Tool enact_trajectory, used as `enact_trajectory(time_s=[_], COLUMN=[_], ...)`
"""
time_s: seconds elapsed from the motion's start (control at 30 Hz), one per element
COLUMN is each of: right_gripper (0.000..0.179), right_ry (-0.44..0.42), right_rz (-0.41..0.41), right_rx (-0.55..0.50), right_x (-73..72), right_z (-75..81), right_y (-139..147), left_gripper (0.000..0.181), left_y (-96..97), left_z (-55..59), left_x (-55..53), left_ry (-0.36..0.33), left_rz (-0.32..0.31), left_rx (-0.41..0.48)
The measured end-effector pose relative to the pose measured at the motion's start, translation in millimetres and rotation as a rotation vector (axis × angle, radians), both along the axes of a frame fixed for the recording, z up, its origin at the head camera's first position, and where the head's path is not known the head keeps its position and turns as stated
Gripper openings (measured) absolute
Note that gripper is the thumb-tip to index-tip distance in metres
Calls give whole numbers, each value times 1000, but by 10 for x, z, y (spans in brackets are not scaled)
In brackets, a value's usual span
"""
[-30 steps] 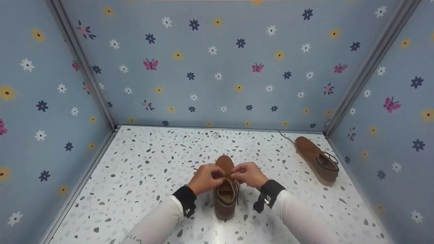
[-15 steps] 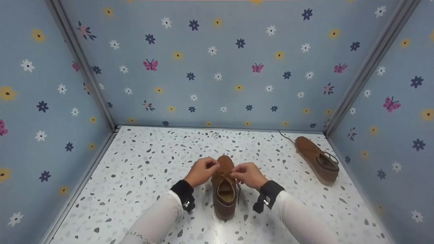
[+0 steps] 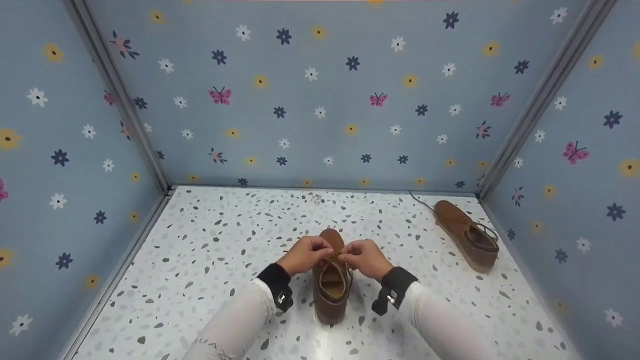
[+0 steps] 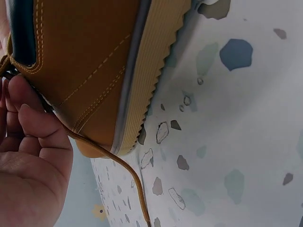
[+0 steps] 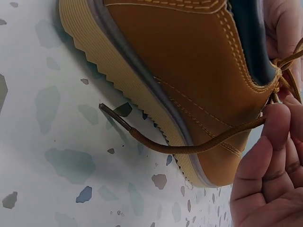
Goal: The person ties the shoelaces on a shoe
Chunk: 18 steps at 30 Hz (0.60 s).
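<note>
A brown lace-up shoe (image 3: 331,307) stands upright on the speckled surface, its toe pointing away from me. Over its tongue, both hands meet at the laces. My left hand (image 3: 304,255) pinches a brown shoelace (image 4: 124,163) between thumb and fingers; the loose end trails down past the toe side. The right hand (image 3: 367,257) pinches the lace from the other side, and its tipped end (image 5: 156,147) hangs along the sole in the right wrist view. Lace loops (image 5: 288,71) show at the top of the shoe opening, partly hidden by fingers.
A matching brown shoe (image 3: 465,235) lies at the back right, near the corner, one lace stretching toward the rear wall. Flower-patterned blue panels (image 3: 320,100) enclose the speckled white surface (image 3: 225,240) at the back and both sides.
The left hand moved away from the laces toward the shoe's left side, then came back to the knot area beside the right hand. The right hand stayed nearly in place; both shoes stayed put.
</note>
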State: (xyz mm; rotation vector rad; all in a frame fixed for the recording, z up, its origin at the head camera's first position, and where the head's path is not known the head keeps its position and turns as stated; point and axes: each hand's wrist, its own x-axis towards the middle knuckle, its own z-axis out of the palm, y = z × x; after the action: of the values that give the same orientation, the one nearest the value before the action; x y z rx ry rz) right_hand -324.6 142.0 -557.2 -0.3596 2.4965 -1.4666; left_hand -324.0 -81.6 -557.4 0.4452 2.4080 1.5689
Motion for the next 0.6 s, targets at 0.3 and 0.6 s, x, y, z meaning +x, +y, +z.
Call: enact_trajectory(time_s=[0.3,0.6], right_gripper=[9,10], right_ry=[-11,29], right_rz=[19,17], right_rx=[-61,-48], right_x=[25,75], right_z=[-22,-41], right_y=[-4,100], left_gripper=[16,20], left_y=[-5,-24], left_z=[-11,-84], left_x=[17,50], left_ry=[-8,-13], left_rz=[-14,28], left_rx=[-10,74])
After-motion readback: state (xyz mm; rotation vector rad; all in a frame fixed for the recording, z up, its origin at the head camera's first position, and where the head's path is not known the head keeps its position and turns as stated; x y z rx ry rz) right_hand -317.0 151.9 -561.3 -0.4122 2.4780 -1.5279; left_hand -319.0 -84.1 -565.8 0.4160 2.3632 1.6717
